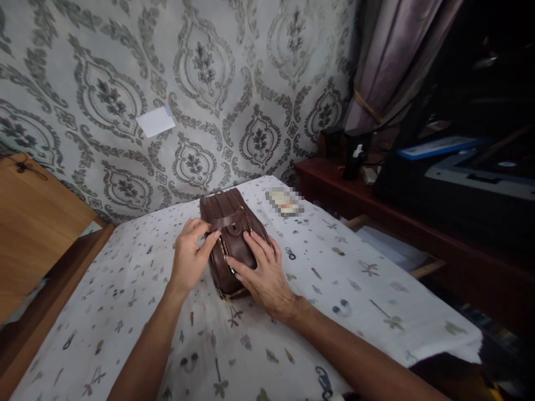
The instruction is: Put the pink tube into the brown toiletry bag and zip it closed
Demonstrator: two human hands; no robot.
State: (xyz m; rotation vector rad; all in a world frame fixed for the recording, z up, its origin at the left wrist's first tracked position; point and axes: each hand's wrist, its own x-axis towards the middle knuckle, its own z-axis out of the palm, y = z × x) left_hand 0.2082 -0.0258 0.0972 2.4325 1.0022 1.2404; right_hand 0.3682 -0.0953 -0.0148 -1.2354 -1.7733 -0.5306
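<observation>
A brown leather bag (234, 248) lies on the patterned cloth, with a strap handle (228, 221) across its top and a metal zipper (224, 253) along its near left part. At the upper end of that zipper, the thumb and index finger of my left hand (190, 253) are pinched together; the zipper pull they hold is mostly hidden. My right hand (267, 273) rests on the bag's right side with its fingers spread, the thumb touching the zipper's lower end.
White printed cloth (334, 267) covers the surface under the bag. A small blurred item (285, 201) lies beyond it to the right. A dark red shelf (334, 186) with small objects borders the right, a wooden panel (37, 223) the left. Patterned wallpaper (200, 111) rises behind.
</observation>
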